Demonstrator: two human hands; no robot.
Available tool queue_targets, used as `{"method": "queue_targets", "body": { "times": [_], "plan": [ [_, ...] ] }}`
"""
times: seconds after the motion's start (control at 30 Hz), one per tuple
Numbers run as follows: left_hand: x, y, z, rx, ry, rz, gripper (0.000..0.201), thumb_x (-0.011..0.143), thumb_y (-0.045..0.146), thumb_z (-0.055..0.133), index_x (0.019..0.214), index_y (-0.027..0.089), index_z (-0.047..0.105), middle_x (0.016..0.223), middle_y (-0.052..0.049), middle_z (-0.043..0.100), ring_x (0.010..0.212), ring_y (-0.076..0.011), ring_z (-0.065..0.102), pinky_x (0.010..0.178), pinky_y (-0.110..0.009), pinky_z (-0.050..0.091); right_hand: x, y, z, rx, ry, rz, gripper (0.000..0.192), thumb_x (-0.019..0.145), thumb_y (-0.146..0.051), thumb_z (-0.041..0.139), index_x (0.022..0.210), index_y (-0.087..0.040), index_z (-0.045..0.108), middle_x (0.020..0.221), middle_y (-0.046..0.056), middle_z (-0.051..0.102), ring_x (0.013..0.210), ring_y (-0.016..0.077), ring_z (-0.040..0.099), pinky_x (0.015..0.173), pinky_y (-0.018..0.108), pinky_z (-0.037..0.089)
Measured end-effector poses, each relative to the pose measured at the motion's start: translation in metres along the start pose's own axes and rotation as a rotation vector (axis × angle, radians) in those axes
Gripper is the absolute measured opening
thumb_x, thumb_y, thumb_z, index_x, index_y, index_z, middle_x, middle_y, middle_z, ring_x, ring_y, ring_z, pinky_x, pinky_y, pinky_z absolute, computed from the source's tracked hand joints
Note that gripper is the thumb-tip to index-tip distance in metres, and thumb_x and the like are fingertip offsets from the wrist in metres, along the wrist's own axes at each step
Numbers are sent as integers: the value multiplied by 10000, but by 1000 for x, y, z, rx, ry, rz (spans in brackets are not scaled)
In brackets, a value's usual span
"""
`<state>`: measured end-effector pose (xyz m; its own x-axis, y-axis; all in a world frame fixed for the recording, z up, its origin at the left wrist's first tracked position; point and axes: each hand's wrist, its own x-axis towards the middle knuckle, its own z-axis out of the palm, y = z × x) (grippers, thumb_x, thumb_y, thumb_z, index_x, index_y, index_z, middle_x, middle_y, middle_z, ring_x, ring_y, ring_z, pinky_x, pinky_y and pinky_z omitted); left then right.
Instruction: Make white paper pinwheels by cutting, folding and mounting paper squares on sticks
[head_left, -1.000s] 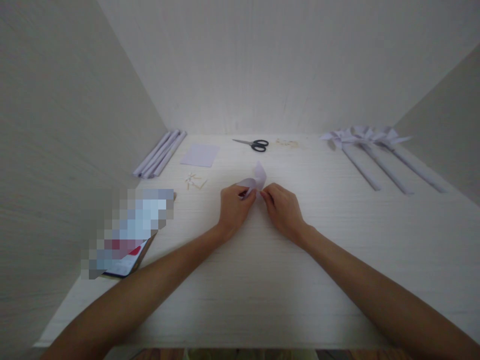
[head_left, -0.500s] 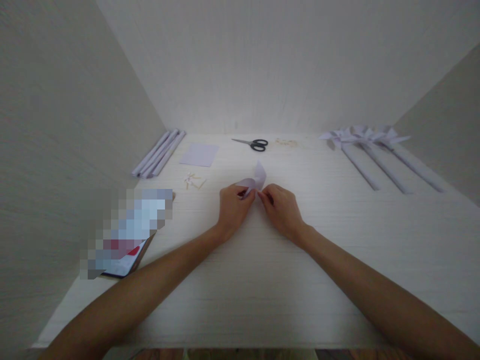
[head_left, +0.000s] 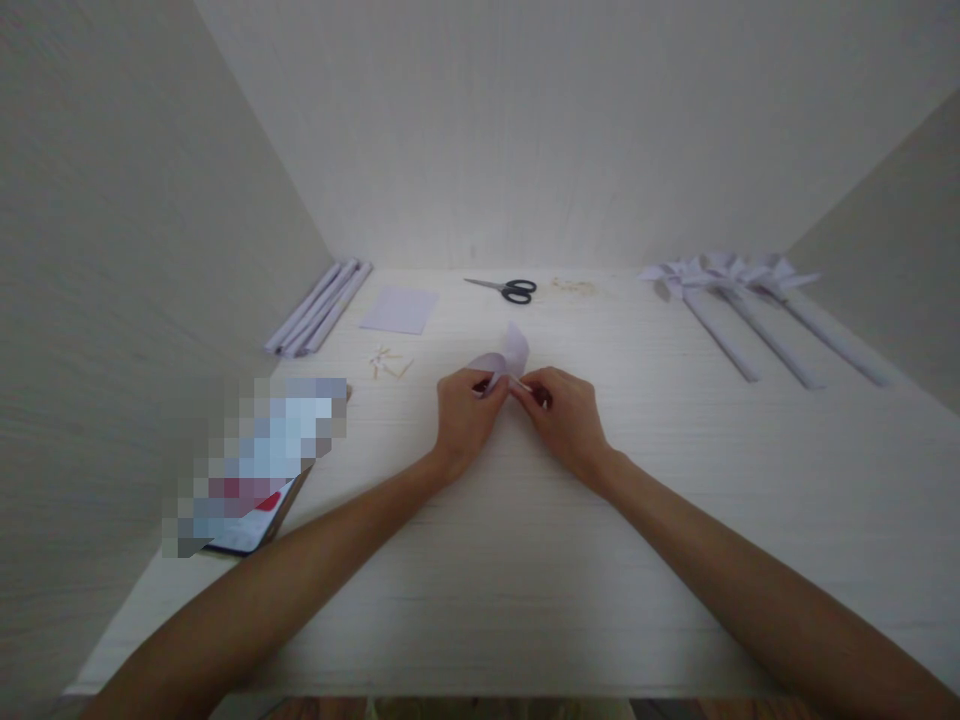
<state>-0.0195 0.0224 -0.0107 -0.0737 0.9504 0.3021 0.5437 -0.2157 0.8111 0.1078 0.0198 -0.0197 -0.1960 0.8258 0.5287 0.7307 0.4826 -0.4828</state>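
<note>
My left hand (head_left: pixel 469 418) is closed in a pinch on a lilac paper pinwheel (head_left: pixel 516 346), whose curled blades stand up behind the fingertips. Right beside it, my right hand (head_left: pixel 562 415) is also closed, thumb and finger pinching a thin pale stick (head_left: pixel 520 384) against the pinwheel's near side. Fingers hide the middle of the pinwheel, and how far the stick passes into it cannot be seen. To the left of my hands lie several short pale sticks (head_left: pixel 388 362), some with white ends. A flat lilac paper square (head_left: pixel 400 310) rests behind them.
Scissors (head_left: pixel 510 290) with black handles lie near the back wall, beside small pale scraps (head_left: pixel 574 287). Rolled paper tubes (head_left: pixel 322 308) are at back left. Finished-looking pinwheels on paper sticks (head_left: pixel 772 325) lie at right. A phone (head_left: pixel 244 530), partly blurred, is by my left forearm.
A thin pale stick now shows between my right fingertips, where it was hidden before. The pinwheel's upright blade has shifted slightly left. My hands have otherwise stayed in place.
</note>
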Motion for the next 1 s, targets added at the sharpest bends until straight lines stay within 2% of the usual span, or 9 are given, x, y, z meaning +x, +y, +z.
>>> {"method": "queue_targets", "body": {
  "times": [0.1, 0.23, 0.6, 0.87, 1.0],
  "plan": [
    [0, -1, 0, -4, 28, -3, 241, 682, 263, 515, 475, 141, 531, 460, 36, 455, 487, -87, 408, 502, -222, 313, -1, -1, -1, 34, 44, 11, 99, 727, -231, 570, 706, -134, 576, 581, 13, 587, 488, 95, 490, 505, 201, 370],
    [0, -1, 1, -9, 42, -10, 246, 683, 265, 515, 471, 140, 518, 469, 34, 451, 492, -85, 408, 512, -223, 318, -2, -2, -3, 27, 50, 5, 107, 745, -211, 539, 667, -142, 565, 563, 8, 578, 480, 91, 485, 501, 198, 366],
    [1, -1, 1, 14, -5, -55, 222, 675, 274, 515, 494, 146, 532, 495, 21, 483, 514, -97, 425, 525, -235, 333, -3, -2, -2, -81, -68, 23, 263, 822, -270, 438, 607, -149, 529, 537, 11, 549, 477, 102, 466, 497, 219, 317],
    [1, -2, 1, -27, -9, -51, 222, 673, 277, 519, 506, 136, 555, 497, 16, 504, 510, -95, 441, 526, -228, 350, 0, -4, -5, -80, -140, 71, 305, 845, -277, 396, 593, -151, 512, 540, 21, 563, 489, 112, 490, 503, 221, 315],
    [1, -2, 0, -25, 14, -54, 214, 671, 276, 524, 515, 138, 572, 507, 13, 527, 514, -98, 458, 534, -229, 360, 0, -3, -4, -54, -117, 78, 299, 830, -298, 425, 595, -152, 538, 538, 20, 572, 486, 110, 493, 507, 222, 328]
  ]
}}
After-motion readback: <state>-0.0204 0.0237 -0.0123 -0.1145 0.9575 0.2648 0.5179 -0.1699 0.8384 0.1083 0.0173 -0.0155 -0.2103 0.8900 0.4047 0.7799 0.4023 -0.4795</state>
